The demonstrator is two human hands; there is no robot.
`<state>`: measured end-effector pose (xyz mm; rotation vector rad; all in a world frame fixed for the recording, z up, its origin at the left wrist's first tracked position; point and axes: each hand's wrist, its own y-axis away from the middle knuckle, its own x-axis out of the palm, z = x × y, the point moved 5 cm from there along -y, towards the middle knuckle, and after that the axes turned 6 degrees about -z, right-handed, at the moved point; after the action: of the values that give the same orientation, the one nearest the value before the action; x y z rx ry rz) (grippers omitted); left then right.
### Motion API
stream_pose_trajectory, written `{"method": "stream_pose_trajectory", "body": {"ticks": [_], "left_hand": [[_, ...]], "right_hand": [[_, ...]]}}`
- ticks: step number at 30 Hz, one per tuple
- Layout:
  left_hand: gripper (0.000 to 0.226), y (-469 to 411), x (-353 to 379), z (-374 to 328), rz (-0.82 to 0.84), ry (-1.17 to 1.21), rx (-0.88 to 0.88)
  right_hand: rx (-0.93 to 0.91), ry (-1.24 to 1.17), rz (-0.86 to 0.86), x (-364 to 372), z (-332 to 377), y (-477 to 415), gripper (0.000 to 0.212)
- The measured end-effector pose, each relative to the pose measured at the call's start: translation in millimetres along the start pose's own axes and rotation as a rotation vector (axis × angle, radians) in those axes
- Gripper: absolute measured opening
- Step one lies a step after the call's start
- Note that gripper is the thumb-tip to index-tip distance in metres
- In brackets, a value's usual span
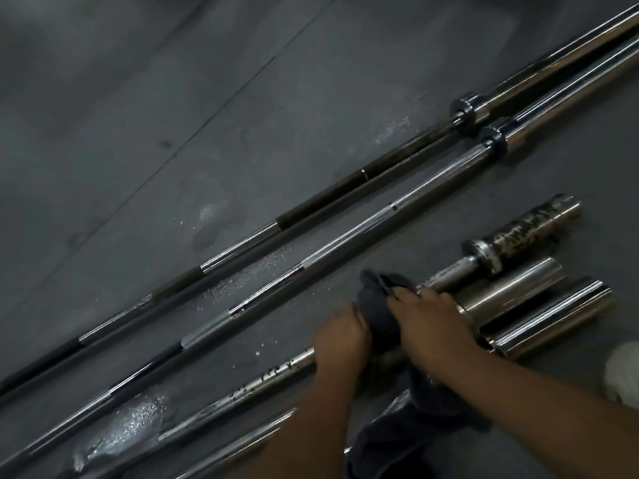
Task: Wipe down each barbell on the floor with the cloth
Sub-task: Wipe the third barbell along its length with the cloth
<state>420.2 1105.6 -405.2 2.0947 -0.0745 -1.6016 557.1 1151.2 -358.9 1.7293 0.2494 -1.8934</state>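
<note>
Several barbells lie side by side on the dark floor, running from lower left to upper right. The third one, a rust-spotted barbell [262,378] with a worn sleeve [529,229], has a dark grey cloth [377,305] wrapped round its shaft. My left hand [340,340] grips the shaft and the cloth's left side. My right hand [427,319] grips the cloth on the shaft just to the right, beside the collar. More of the cloth hangs down under my right forearm [387,444]. The black-shafted barbell [311,209] and the knurled chrome barbell [345,240] lie farther away, untouched.
Two chrome sleeves [511,292] [553,319] of nearer bars lie right of my right hand. Another bar's shaft [238,444] runs along the bottom. Wet or shiny patches mark the floor [128,423]. A pale object [624,371] sits at the right edge.
</note>
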Motion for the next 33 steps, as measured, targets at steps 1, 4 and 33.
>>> {"method": "stream_pose_trajectory", "body": {"ticks": [1, 4, 33], "left_hand": [[0.052, 10, -2, -2, 0.001, 0.019, -0.006], [0.058, 2, -6, -5, 0.035, 0.093, -0.017], [0.041, -8, -6, 11, 0.162, 0.194, -0.063]], "right_hand": [[0.02, 0.008, -0.006, -5, -15, -5, 0.033], [0.224, 0.108, -0.038, -16, -51, -12, 0.027], [0.173, 0.097, 0.055, -11, -47, -6, 0.027]]}}
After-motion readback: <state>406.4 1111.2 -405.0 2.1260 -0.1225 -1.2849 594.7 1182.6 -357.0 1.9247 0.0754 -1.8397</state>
